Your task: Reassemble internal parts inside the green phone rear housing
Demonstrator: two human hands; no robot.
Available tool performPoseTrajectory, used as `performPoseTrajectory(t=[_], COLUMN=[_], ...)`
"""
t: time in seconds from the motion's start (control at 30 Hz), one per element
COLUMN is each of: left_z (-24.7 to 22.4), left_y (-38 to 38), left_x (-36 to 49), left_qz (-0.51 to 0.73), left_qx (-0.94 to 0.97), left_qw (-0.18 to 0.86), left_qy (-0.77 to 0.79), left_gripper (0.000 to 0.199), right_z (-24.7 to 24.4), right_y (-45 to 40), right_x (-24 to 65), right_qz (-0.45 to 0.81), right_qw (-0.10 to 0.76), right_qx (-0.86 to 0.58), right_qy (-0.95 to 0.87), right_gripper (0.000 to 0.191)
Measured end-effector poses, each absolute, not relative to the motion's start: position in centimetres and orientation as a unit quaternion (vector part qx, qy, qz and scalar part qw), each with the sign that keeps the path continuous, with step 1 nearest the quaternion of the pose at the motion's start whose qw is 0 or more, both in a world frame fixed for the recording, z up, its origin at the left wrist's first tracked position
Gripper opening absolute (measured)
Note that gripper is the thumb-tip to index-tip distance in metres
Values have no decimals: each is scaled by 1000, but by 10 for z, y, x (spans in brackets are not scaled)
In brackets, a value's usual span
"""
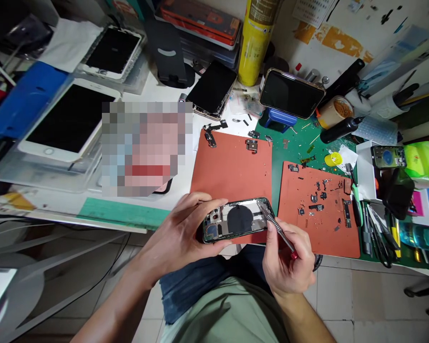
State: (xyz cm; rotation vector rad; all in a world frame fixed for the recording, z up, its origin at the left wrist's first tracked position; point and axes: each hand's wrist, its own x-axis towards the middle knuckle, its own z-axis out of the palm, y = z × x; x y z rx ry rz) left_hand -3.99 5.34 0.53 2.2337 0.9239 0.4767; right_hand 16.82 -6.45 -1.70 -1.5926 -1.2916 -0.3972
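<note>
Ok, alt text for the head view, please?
Left hand steadies an opened phone housing while the right hand works its inside with a thin metal tool; orange mats with small phone parts lie beyond and beside it.

The screwdriver (281, 236) has a ridged metal shaft; 2 mats (232, 164) (318, 238) look matt.

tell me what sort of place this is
Probably a phone repair bench: the left hand holds an opened phone, small loose parts lie on an orange mat, and scissors sit alongside.
</note>
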Motion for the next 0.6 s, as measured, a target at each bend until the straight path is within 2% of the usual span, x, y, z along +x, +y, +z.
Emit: performPoseTrajectory(t=[0.33, 0.6], left_z=[5, 6], left_y=[54, 57], left_x=[-42, -37], left_qz=[172, 152], left_qx=[855, 865], left_qw=[336, 325], left_qy=[356, 352], left_gripper=[66, 70], right_z=[-15, -5], right_y=[-63, -65], right_x=[168, 177], right_qz=[-167, -231], right_qw=[492, 378], right_qx=[-657, -647], right_qy=[-546, -620], right_gripper=[57, 36])
